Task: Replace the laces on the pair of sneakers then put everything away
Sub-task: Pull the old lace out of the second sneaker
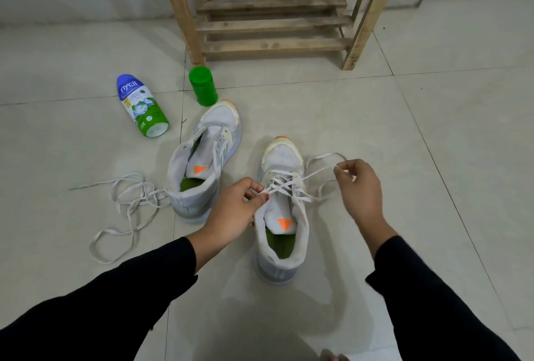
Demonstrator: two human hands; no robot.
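Black, soft-looking sleeves (pixel 115 303) reach in from the near edge of the floor (pixel 433 129), which is laid with large, smooth, pale tiles with thin dark seams. Between them stands the nearer sneaker (pixel 283 158), upright with its toe pointing toward the wall: white mesh over the toe, a cream rubber bumper, an orange tip, grey sides, a green insole and an orange triangle on the tongue. A flat white lace (pixel 297 196) crosses through its lower eyelets. The left hand (pixel 231 210) has its fingertips curled, pinching the lace at the crossings beside the tongue. The right hand (pixel 361 190) pinches one free end, which loops out to the right of the shoe. Just left and farther back stands the second sneaker (pixel 222 118), of the same make, its tongue bare and its mouth open. Touching its heel, a loose lace (pixel 127 199), flat and greyish white, sprawls in tangled loops toward the left edge of the floor. Beyond lie a rounded plastic powder bottle (pixel 141 106), blue, white and green, on its side, and a green cylindrical cap (pixel 203 86), upright. At the far edge, against the wall, stands a rough slatted wooden rack (pixel 271 25).
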